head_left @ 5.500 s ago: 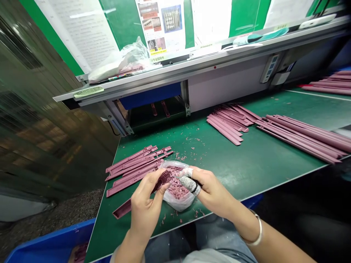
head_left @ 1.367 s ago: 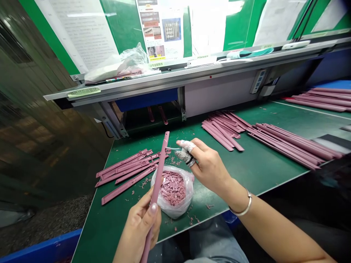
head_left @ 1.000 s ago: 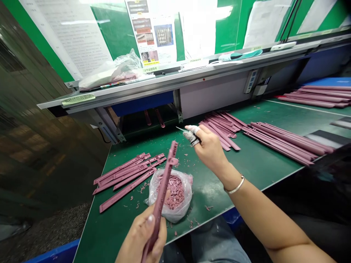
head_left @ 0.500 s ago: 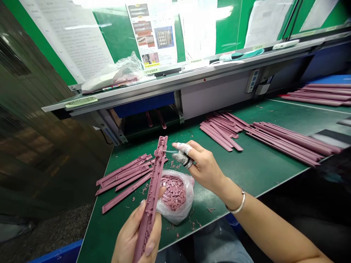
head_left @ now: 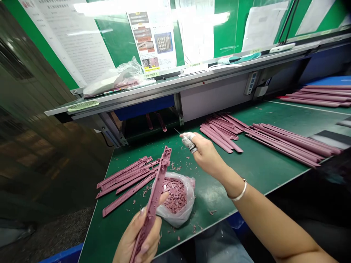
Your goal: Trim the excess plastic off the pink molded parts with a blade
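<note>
My left hand (head_left: 139, 237) is closed round the lower end of a long mauve plastic strip (head_left: 155, 191), held upright with its ribbed side towards me. My right hand (head_left: 204, 153), with a wrapped and taped fingertip, pinches a thin metal blade (head_left: 177, 130) that points away from me, up and to the right of the strip's top end. Below the strip sits a clear plastic bag (head_left: 175, 199) filled with mauve trimmings.
Several mauve strips (head_left: 126, 177) lie to the left of the bag on the green table (head_left: 246, 168). More strips are piled at the right (head_left: 219, 129) and far right (head_left: 290, 142). A metal shelf (head_left: 170, 86) with a plastic bag runs across above. Shavings litter the mat.
My right hand has drawn the blade away from the strip's top end, up and to the right. The strip in my left hand has tilted slightly right.
</note>
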Tool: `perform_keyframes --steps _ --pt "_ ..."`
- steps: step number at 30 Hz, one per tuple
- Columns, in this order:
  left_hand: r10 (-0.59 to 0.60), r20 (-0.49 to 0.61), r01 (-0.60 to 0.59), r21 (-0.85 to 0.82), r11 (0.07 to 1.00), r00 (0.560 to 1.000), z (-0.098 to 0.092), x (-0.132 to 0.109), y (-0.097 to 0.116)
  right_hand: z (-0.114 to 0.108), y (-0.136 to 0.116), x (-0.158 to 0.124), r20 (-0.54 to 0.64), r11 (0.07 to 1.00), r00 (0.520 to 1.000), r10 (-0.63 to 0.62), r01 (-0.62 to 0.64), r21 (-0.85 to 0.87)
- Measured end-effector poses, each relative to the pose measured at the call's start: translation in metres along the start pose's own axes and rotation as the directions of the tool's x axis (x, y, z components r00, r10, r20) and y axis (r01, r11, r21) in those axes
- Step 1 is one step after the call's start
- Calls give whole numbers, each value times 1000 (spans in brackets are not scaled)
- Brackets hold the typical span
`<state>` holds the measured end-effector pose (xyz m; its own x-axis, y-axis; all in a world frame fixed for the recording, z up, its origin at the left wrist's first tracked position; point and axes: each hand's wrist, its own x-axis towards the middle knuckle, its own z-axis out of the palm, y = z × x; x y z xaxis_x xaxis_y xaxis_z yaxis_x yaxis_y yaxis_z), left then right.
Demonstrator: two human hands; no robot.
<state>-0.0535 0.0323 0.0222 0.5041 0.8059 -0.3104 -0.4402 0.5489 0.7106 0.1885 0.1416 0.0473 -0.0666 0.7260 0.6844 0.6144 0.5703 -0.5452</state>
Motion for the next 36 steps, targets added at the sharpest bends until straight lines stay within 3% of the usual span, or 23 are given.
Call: perform_keyframes --steps 4,9,15,21,27,32,36 --pt "147 -207 -80 302 950 967 1 10 4 6 -19 -12 209 996 978 -25 44 -84" --pt "229 -368 -32 470 882 901 0 18 -3 12 -37 -15 254 940 966 46 44 -337" --pt "249 -417 -24 475 880 874 1 18 -4 16 -45 -15 240 912 967 84 23 -410" --pt "243 -411 -15 485 874 879 4 18 0 15 -44 -15 204 917 976 81 7 -398" --pt "262 -379 -41 501 865 887 2 28 2 27 -50 -22 277 905 957 82 44 -423" --pt "416 -326 -230 480 847 849 2 51 21 59 -72 -62 465 940 885 -9 166 -299" --pt "570 -314 -401 464 789 759 1 68 46 69 -83 -101 619 941 751 -228 333 -57"
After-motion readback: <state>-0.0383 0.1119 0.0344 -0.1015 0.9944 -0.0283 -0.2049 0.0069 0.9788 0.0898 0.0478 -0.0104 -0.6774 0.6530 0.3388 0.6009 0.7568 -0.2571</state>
